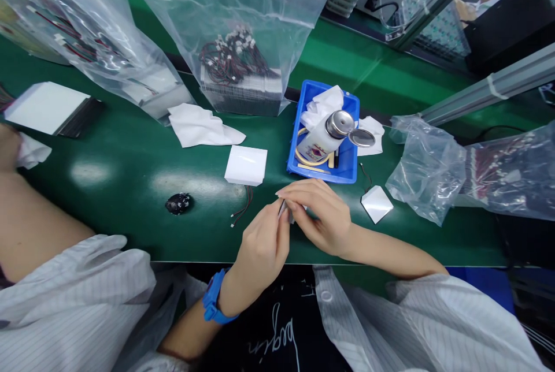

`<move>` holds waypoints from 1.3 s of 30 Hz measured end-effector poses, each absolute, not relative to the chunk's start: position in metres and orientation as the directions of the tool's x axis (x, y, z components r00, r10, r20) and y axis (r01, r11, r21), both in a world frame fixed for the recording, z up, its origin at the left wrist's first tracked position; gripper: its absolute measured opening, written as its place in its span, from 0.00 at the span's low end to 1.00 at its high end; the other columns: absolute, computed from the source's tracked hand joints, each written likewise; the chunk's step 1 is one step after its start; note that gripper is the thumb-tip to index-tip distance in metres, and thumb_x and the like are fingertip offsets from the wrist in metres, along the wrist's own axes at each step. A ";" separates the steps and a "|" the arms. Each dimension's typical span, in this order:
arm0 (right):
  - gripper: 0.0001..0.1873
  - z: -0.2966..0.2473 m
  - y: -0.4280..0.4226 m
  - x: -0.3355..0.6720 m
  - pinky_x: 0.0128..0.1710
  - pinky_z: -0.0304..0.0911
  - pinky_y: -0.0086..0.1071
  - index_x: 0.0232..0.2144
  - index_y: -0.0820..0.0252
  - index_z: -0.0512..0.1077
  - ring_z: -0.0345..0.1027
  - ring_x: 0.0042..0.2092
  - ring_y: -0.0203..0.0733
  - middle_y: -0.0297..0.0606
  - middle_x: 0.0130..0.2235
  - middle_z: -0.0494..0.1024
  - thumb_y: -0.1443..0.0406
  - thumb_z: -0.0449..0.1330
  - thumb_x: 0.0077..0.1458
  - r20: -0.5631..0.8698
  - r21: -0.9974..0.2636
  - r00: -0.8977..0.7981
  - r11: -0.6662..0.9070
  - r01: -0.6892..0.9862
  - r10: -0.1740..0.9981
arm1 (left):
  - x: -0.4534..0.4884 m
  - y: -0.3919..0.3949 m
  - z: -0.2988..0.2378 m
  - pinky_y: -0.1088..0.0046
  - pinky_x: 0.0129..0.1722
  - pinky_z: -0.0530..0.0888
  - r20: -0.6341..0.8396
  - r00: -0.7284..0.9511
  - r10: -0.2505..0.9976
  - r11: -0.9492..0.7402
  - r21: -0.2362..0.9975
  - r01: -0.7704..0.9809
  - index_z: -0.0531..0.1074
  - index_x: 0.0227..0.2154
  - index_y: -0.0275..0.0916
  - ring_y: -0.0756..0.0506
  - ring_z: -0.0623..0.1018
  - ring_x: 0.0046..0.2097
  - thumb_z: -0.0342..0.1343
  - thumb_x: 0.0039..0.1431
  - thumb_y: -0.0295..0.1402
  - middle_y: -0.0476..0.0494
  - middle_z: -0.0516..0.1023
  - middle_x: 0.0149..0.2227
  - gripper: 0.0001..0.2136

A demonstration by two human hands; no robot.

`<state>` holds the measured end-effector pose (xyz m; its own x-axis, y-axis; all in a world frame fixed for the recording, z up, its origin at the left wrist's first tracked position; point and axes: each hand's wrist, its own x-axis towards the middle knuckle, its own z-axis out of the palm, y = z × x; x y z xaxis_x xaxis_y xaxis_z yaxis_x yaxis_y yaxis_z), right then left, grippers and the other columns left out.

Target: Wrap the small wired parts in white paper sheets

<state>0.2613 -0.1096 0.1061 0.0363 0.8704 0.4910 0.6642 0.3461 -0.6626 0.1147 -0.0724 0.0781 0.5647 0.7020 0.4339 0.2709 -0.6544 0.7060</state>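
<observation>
Over a green surface [208,239], our left hand [262,245], with a blue watch at the wrist, pinches a small thin piece [281,207] between thumb and forefinger. Our right hand [323,216] meets it there, fingertips drawn together and pinching its edge, perhaps so that one hand steadies while the other works. Our fingers hide most of the piece. It is held low, near the surface's front edge, probably for a close view.

Just beyond, a white-topped stack [246,165] trails wire leads [248,201] toward us. A blue bin [291,155] corrals a metal-capped bottle [318,144], its lid flipped open, likely for quick access. To the right lies a white square [377,204] with a cable. At far left, a co-worker's arm [43,222] rests.
</observation>
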 end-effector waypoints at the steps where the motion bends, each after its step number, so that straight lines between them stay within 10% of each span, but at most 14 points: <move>1: 0.12 0.106 -0.109 0.262 0.43 0.72 0.40 0.47 0.59 0.71 0.75 0.45 0.42 0.42 0.42 0.81 0.73 0.54 0.63 0.485 -0.676 0.049 0.339 0.655 0.873 | 0.115 -0.072 0.077 0.76 0.38 0.76 0.430 0.561 0.708 -0.647 0.713 0.270 0.67 0.47 0.35 0.48 0.80 0.36 0.46 0.68 0.25 0.42 0.79 0.36 0.09; 39: 0.10 0.113 -0.115 0.253 0.45 0.74 0.46 0.37 0.58 0.75 0.76 0.46 0.47 0.40 0.37 0.82 0.76 0.61 0.56 0.568 -0.803 0.252 0.460 0.379 0.784 | 0.125 -0.078 0.068 0.67 0.49 0.78 0.679 0.453 0.578 -0.809 0.549 0.209 0.63 0.57 0.29 0.42 0.78 0.51 0.49 0.65 0.19 0.34 0.78 0.45 0.18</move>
